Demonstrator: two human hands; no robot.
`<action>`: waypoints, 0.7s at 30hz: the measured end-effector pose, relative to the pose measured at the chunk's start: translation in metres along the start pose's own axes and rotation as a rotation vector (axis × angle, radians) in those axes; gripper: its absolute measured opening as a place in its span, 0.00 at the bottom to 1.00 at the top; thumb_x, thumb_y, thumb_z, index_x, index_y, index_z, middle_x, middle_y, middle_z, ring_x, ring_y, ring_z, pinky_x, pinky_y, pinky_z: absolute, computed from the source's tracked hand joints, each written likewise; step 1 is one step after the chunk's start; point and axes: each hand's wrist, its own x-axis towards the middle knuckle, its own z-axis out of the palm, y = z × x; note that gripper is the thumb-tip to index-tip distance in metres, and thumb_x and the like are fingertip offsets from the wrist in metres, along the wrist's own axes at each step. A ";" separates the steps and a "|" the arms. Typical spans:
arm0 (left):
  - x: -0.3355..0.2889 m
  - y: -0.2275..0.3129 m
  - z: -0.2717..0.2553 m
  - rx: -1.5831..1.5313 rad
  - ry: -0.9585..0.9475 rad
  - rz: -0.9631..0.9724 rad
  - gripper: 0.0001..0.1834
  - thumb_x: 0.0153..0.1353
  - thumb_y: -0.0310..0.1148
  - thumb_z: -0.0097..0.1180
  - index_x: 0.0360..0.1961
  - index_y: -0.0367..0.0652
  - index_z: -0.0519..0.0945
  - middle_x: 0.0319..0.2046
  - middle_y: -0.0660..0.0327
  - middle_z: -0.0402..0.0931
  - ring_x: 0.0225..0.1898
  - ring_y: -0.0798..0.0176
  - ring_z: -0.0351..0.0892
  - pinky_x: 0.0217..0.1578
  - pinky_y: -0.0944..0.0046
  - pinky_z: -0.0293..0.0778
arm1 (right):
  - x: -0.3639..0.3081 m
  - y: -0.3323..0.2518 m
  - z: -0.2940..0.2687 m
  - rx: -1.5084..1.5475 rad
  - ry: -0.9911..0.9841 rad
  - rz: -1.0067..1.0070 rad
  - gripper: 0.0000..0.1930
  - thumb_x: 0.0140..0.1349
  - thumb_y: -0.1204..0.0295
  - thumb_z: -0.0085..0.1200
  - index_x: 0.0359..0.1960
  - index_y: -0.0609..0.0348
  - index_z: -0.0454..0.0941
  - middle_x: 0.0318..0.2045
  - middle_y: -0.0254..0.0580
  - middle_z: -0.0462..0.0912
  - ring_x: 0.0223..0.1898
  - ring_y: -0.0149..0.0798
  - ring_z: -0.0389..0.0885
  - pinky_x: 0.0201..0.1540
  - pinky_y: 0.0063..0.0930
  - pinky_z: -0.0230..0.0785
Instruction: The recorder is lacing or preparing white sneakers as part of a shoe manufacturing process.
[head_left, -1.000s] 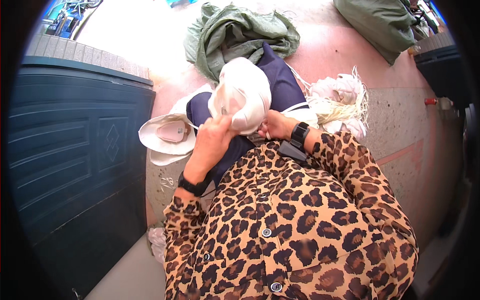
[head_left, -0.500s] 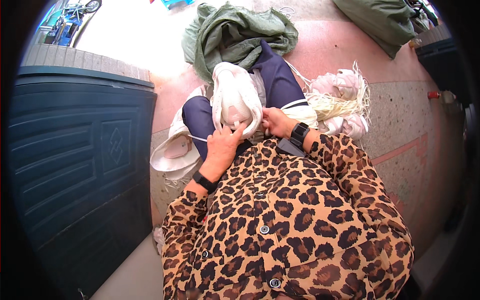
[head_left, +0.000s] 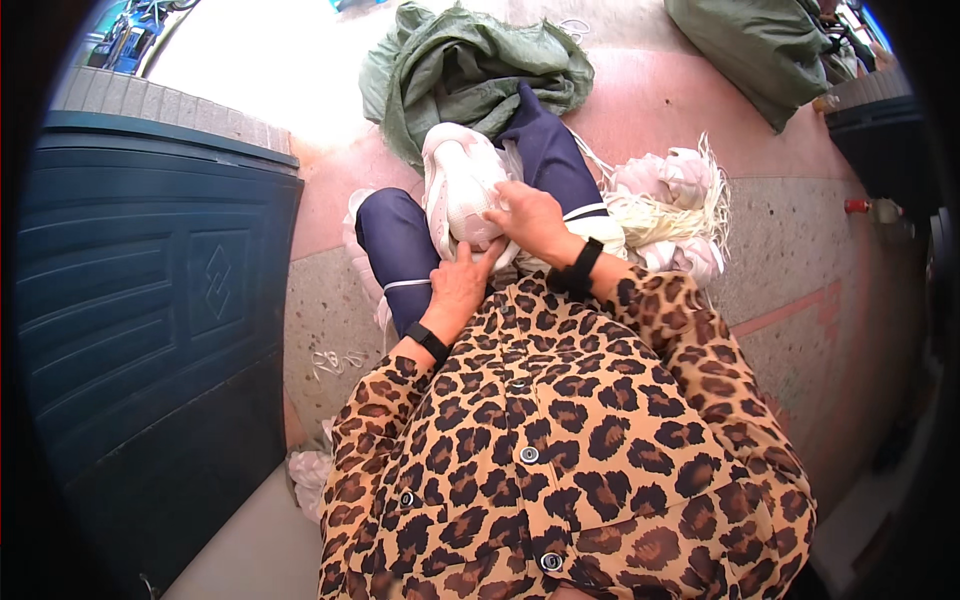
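A whitish shoe upper (head_left: 455, 175) lies between my thighs, its opening toward me. My left hand (head_left: 463, 284) holds its near edge, with the index finger stretched over the rim. Above its right side is my right hand (head_left: 537, 222), thumb and fingers drawn together in a pinch; whatever is between the fingertips is too small to make out. A bundle of cream shoelaces (head_left: 665, 215) spreads beside my right leg, among more pale shoe uppers (head_left: 660, 180). Another pale piece (head_left: 366, 255) shows partly behind my left knee.
A crumpled green woven sack (head_left: 475, 60) lies beyond my knees, and a full green sack (head_left: 755, 60) stands far right. A dark blue metal door (head_left: 170, 280) is on the left. Loose white laces (head_left: 337, 362) lie on the floor, near a pale bundle (head_left: 308, 480).
My right hand has moved from the upper's right edge up and left over it. The shoe upper beside my left leg has dropped mostly out of sight, and floor laces show there.
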 end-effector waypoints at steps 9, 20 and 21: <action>0.004 -0.014 -0.011 -0.264 -0.089 0.065 0.37 0.51 0.35 0.59 0.62 0.66 0.57 0.40 0.48 0.66 0.30 0.44 0.77 0.33 0.51 0.76 | 0.006 0.017 0.011 -0.016 -0.048 -0.178 0.17 0.49 0.63 0.60 0.40 0.58 0.78 0.33 0.48 0.80 0.35 0.50 0.79 0.37 0.37 0.71; 0.018 -0.046 -0.053 -0.426 0.423 0.062 0.06 0.54 0.28 0.54 0.32 0.39 0.79 0.27 0.52 0.76 0.32 0.48 0.73 0.36 0.56 0.69 | 0.087 -0.014 -0.099 0.731 0.284 -0.232 0.12 0.61 0.75 0.43 0.45 0.66 0.71 0.21 0.35 0.75 0.25 0.27 0.74 0.31 0.19 0.67; 0.029 -0.051 -0.053 -0.430 0.425 0.033 0.06 0.54 0.27 0.53 0.31 0.38 0.79 0.27 0.50 0.76 0.32 0.48 0.73 0.36 0.56 0.69 | 0.093 -0.017 -0.109 0.700 0.235 -0.206 0.14 0.60 0.76 0.43 0.48 0.66 0.67 0.21 0.36 0.74 0.25 0.28 0.74 0.31 0.21 0.68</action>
